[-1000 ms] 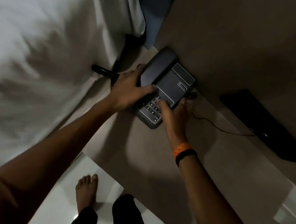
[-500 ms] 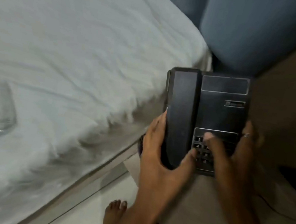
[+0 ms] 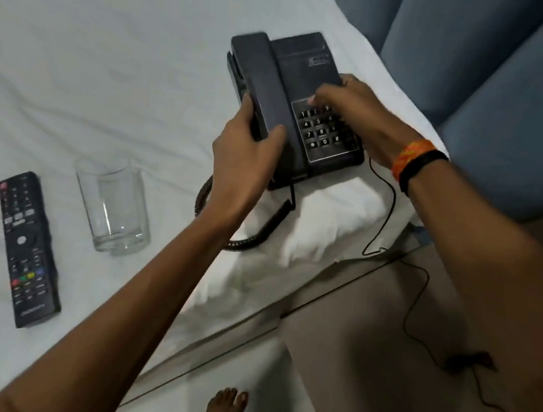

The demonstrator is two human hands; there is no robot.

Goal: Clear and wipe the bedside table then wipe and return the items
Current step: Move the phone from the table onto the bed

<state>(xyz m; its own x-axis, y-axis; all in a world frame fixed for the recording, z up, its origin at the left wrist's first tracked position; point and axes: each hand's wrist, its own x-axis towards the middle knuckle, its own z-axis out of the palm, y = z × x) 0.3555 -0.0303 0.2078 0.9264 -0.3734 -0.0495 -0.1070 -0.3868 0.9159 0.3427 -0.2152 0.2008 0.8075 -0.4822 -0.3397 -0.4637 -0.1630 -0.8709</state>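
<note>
Both hands gripped the black telephone over the white bed near its edge: the left hand clasped the handset side, the right hand held the keypad side. Whether the phone's base touched the sheet was unclear. A glass and remote lay on the bed, beside the tabletop

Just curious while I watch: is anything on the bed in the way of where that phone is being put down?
Nothing visible is. Both the left hand and right hand hold the phone over bare sheet near the bed edge. The glass and remote lie apart, further left.
</note>
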